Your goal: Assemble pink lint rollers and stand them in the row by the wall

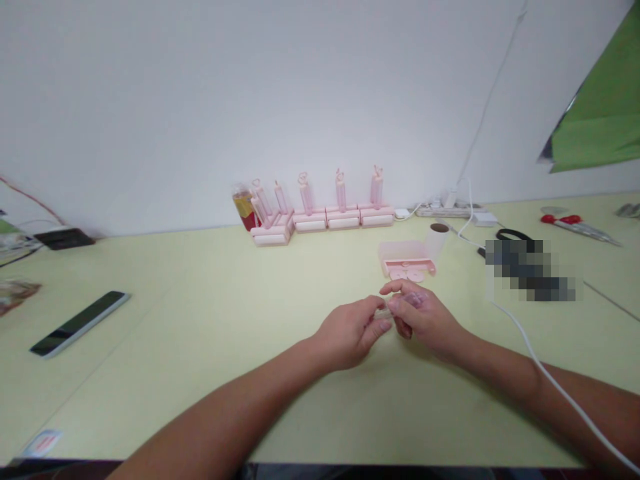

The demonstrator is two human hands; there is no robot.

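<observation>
I found a pale yellow-green tabletop (200, 300), a plain white wall (300, 80) along its back edge; midway forward, left hand (350, 335) and right hand (431, 321) pinched a small transparent plastic piece (383, 312).

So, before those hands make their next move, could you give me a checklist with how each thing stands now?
1. Left hand gripping the clear piece: ok.
2. Right hand gripping too: ok.
3. Whether they hold one part or two: cannot tell, fingers cover it.
4. Pink case nearby: ok, just beyond the hands.
5. White cable off the right forearm: cannot tell; it crosses in front.
</observation>
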